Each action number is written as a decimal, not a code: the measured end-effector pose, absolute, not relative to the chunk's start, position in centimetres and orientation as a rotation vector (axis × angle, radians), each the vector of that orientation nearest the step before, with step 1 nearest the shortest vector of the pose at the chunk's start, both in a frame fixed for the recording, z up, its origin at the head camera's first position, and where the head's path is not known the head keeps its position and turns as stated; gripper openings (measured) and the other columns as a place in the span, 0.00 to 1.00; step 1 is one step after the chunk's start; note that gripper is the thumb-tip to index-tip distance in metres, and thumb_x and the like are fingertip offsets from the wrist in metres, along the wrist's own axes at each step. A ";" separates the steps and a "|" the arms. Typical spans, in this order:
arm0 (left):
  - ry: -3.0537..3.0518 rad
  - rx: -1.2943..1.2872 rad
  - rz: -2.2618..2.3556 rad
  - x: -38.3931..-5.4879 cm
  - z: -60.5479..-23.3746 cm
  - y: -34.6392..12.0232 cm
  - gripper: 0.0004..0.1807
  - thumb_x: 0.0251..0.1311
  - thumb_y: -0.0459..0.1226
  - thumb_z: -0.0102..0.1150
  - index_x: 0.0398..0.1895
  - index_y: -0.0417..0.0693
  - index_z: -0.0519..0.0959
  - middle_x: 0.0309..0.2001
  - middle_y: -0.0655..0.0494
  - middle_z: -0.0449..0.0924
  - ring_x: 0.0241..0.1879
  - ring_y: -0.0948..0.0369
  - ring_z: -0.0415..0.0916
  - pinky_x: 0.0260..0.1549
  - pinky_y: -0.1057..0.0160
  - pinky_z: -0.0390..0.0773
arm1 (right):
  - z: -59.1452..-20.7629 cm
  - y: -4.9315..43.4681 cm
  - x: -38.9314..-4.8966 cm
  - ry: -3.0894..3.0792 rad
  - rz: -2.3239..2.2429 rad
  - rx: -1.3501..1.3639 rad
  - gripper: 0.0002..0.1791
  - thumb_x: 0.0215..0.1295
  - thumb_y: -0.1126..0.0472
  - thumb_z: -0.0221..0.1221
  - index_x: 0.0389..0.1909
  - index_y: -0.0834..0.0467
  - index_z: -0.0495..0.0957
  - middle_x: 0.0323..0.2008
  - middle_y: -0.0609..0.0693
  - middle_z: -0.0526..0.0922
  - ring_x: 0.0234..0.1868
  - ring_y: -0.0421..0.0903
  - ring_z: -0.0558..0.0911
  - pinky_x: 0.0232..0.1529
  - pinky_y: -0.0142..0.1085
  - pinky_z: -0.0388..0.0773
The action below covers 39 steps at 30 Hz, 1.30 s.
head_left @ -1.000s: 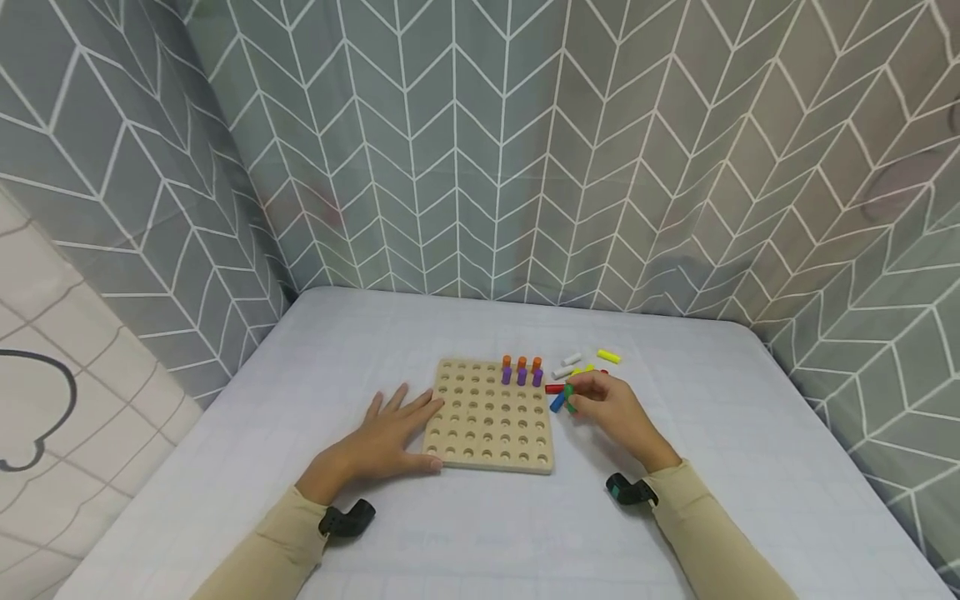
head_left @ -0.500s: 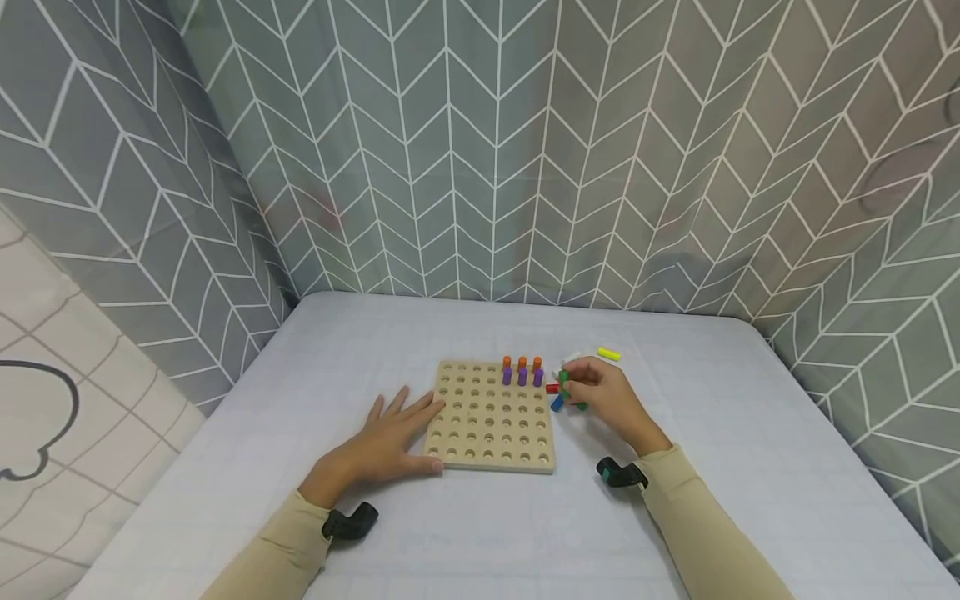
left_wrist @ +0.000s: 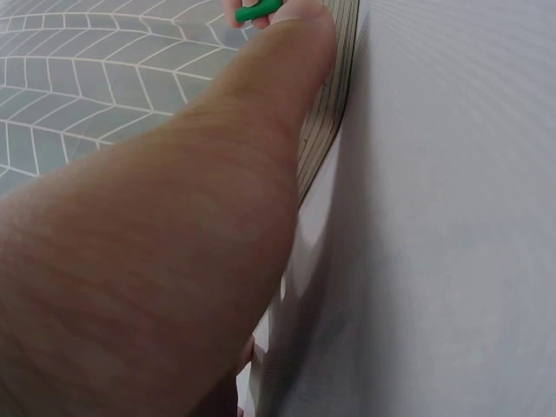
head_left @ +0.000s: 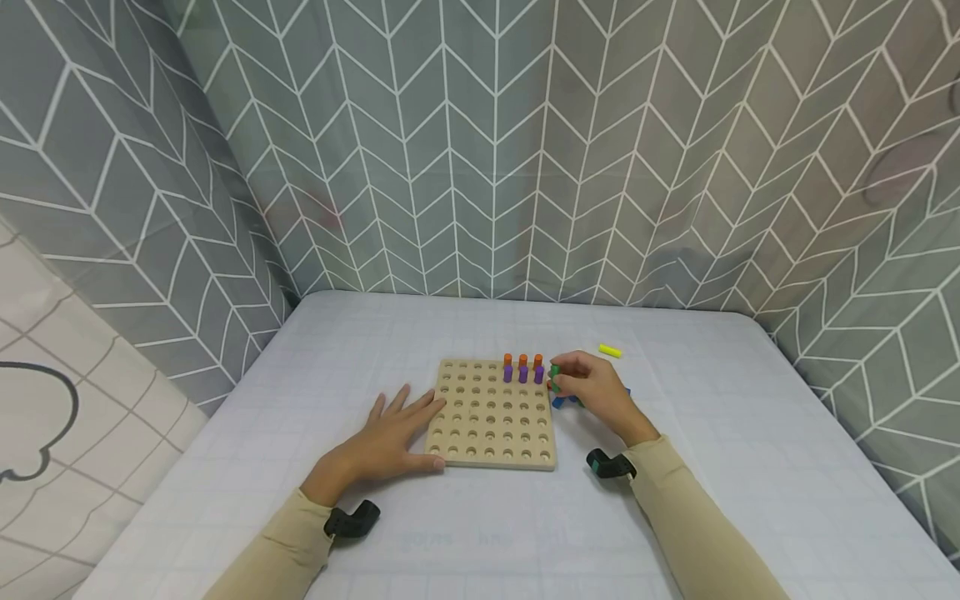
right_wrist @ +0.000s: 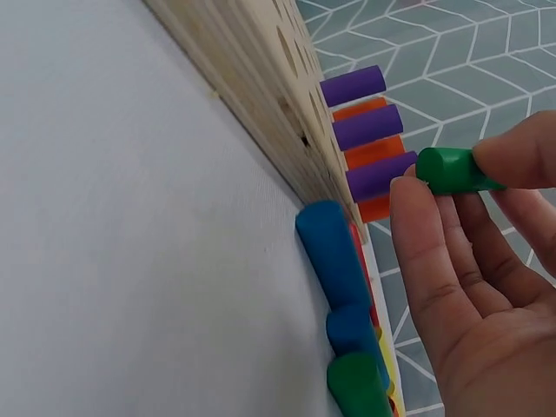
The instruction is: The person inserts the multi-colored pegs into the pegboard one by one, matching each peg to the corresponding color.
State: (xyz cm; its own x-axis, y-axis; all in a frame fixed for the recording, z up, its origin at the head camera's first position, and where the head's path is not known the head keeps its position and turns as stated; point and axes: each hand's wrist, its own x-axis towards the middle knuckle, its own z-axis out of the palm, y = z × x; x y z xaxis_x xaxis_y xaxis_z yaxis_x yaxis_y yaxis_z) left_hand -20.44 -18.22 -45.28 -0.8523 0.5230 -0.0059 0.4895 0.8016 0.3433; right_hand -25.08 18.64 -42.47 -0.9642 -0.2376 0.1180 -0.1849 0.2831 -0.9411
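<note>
A wooden pegboard (head_left: 472, 433) with rows of round holes lies on the white table. In its far right corner stand orange pegs (head_left: 522, 359) and, in the row before them, purple pegs (head_left: 523, 375). My left hand (head_left: 386, 442) rests at the board's left edge, fingers spread and straight. Just off the board's right edge, my right hand (head_left: 600, 389) pinches a green peg (right_wrist: 453, 169) between thumb and fingers. The right wrist view has this peg raised clear of the table, close to the purple pegs. Part of the left hand hides the board in the left wrist view.
Beside the board's right edge lie loose blue pegs (right_wrist: 330, 252), another green peg (right_wrist: 358, 387), and red and yellow ones partly hidden. Farther back on the table is a single yellow peg (head_left: 610, 351). A patterned curtain (head_left: 495, 167) hangs behind the table.
My right hand has moved left with the green peg, from among the loose pegs to beside the board's right edge. The left hand has stayed in place.
</note>
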 end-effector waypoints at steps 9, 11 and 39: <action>2.887 0.808 0.511 -20.5 -45.3 -18.2 0.57 0.51 0.78 0.49 0.81 0.61 0.53 0.80 0.57 0.47 0.78 0.43 0.32 0.70 0.33 0.28 | -42.7 17.7 -25.5 2.437 -1.859 -0.402 0.19 0.68 0.68 0.61 0.58 0.69 0.74 0.52 0.66 0.79 0.45 0.57 0.83 0.47 0.48 0.84; 2.884 0.810 0.513 -20.5 -45.4 -18.2 0.57 0.51 0.78 0.49 0.81 0.61 0.53 0.80 0.57 0.47 0.78 0.43 0.32 0.70 0.33 0.28 | -42.9 17.5 -25.5 2.459 -1.835 -0.369 0.20 0.68 0.67 0.61 0.59 0.67 0.75 0.52 0.65 0.80 0.44 0.55 0.84 0.47 0.47 0.84; 2.876 0.816 0.512 -20.5 -45.0 -18.3 0.58 0.51 0.78 0.48 0.81 0.60 0.53 0.80 0.56 0.47 0.78 0.42 0.32 0.70 0.33 0.29 | -43.0 16.2 -24.9 2.686 -1.627 -0.219 0.16 0.66 0.62 0.65 0.54 0.57 0.82 0.50 0.52 0.84 0.50 0.49 0.82 0.53 0.44 0.79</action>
